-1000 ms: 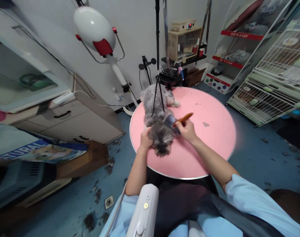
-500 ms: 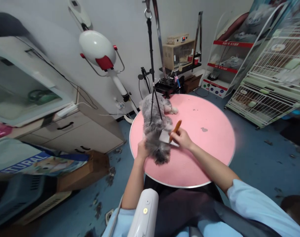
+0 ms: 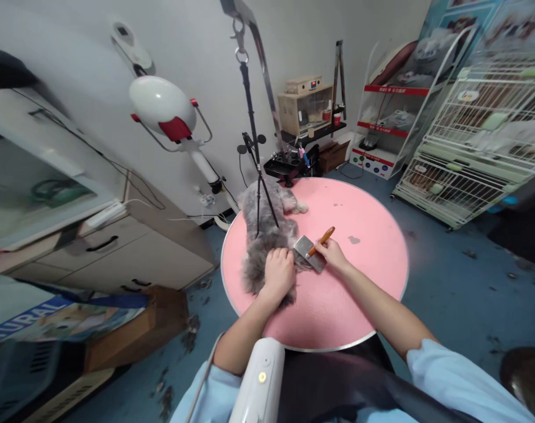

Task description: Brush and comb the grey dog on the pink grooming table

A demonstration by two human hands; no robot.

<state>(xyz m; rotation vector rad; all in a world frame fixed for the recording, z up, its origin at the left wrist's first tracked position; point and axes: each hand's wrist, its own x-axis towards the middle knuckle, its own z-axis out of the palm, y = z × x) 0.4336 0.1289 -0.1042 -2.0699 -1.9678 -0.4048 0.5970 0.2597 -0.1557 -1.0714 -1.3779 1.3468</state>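
A grey dog [image 3: 264,205] lies on the round pink grooming table [image 3: 351,294], its head toward me. My left hand [image 3: 280,271] lies across the dog's head with its fingers curled into the fur; the fur under the palm is hidden. Pinched in my right hand [image 3: 333,257] is a slicker brush [image 3: 309,252] with an orange wooden handle and a flat metal head. The brush touches a tuft of fur on the right side of the head, its pins facing down and out of sight. A black strap [image 3: 251,111] hangs from a metal arm and forks down around the dog's body.
A white dryer [image 3: 259,382] juts up at my lap. Behind the table stand a black tool tray [image 3: 276,167] and a red-and-white lamp-like machine [image 3: 164,108]. Wire cages [image 3: 479,147] stand at right, cabinets [image 3: 130,252] at left. Fur clumps litter the blue floor.
My left hand has moved from the left side of the dog's head to on top of it. The brush has shifted slightly right, and its metal back now shows. The view has turned a little.
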